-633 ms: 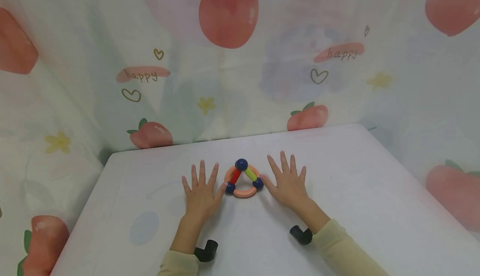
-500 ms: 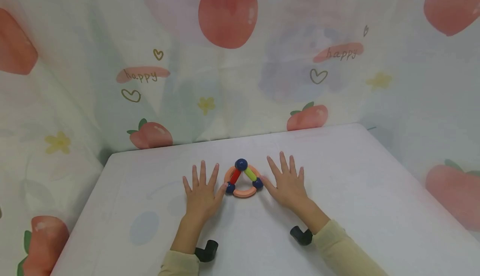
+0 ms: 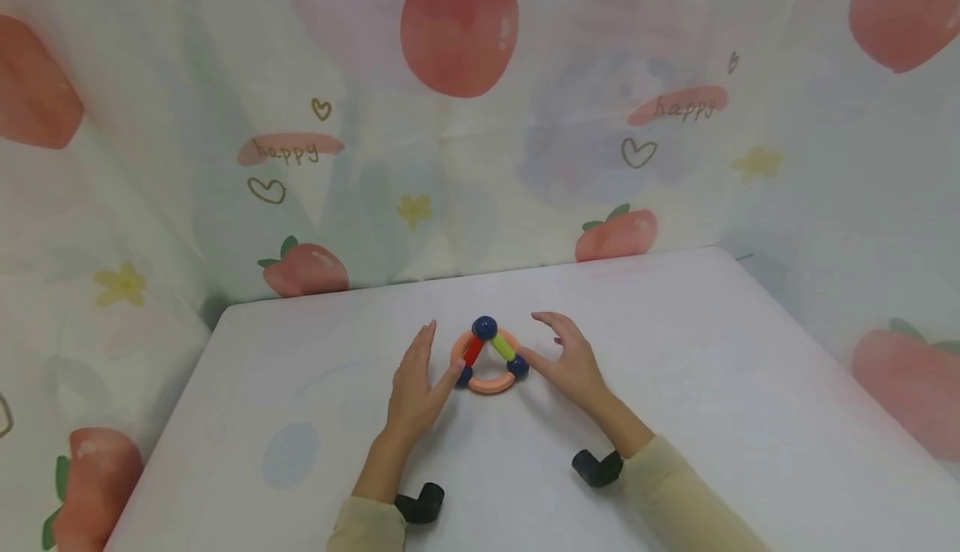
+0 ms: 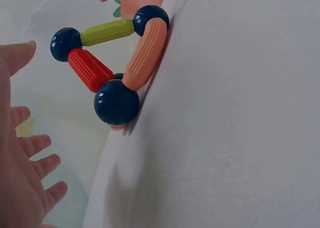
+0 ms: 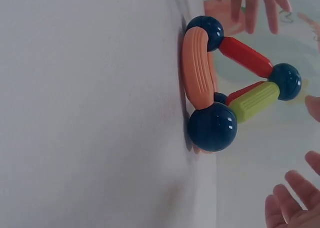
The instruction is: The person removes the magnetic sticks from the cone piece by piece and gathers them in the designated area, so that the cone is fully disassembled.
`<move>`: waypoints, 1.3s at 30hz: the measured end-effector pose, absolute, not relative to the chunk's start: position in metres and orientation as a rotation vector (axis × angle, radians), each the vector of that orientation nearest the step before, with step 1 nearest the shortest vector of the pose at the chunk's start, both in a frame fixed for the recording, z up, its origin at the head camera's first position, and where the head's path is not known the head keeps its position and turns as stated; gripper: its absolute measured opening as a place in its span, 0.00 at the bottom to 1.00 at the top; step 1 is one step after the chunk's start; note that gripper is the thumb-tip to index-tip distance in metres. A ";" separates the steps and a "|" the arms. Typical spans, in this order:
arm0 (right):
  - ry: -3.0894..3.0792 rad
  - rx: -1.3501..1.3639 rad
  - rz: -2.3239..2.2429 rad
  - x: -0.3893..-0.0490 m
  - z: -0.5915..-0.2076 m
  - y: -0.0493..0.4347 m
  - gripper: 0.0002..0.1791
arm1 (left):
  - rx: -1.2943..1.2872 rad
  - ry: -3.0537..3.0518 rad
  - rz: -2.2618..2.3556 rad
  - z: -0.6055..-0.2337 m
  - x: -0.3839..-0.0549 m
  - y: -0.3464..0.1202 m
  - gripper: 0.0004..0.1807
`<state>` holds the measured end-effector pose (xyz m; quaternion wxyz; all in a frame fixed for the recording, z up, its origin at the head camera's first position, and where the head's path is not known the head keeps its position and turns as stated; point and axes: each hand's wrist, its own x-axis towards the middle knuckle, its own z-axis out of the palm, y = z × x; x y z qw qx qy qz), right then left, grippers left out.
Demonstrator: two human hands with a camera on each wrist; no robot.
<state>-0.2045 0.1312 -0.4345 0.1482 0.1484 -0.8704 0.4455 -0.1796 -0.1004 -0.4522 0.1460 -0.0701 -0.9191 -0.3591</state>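
A small pyramid of magnetic building sticks and balls stands on the white table. Its curved orange sticks form a ring at the base, joined by dark blue balls. A red stick and a yellow-green stick slope up to a blue ball on top; another red one shows behind in the right wrist view. My left hand is raised beside the pyramid's left, thumb apart from the fingers. On the right, my right hand has its fingers loosely bent. Both wrist views show gaps between hands and pyramid.
The white tabletop spreads around the hands. A fabric backdrop printed with peaches hangs behind and at both sides. Each wrist carries a black camera mount.
Both hands have lifted from lying flat with fingers spread; they are now turned inward with palms facing the pyramid and fingers slightly bent. The pyramid stands as before.
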 end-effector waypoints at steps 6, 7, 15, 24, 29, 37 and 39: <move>-2.419 0.435 1.454 -0.209 -0.439 0.127 0.29 | -0.205 -2.567 -1.288 -0.458 -0.181 -0.098 0.39; -2.415 0.434 1.465 -0.209 -0.440 0.127 0.29 | -0.202 -2.556 -1.317 -0.459 -0.182 -0.097 0.39; -2.384 0.442 1.708 -0.219 -0.436 0.121 0.29 | -0.346 -2.408 -1.509 -0.467 -0.191 -0.093 0.37; -2.344 0.560 1.794 -0.232 -0.439 0.110 0.25 | -0.380 -2.383 -1.586 -0.469 -0.205 -0.083 0.34; -2.289 0.616 1.915 -0.235 -0.443 0.109 0.26 | -0.346 -2.424 -1.617 -0.466 -0.210 -0.077 0.29; -2.244 0.679 2.008 -0.229 -0.431 0.102 0.24 | -0.311 -2.384 -1.651 -0.467 -0.213 -0.072 0.26; -2.250 0.691 1.999 -0.226 -0.424 0.099 0.24 | -0.303 -2.375 -1.646 -0.467 -0.214 -0.072 0.25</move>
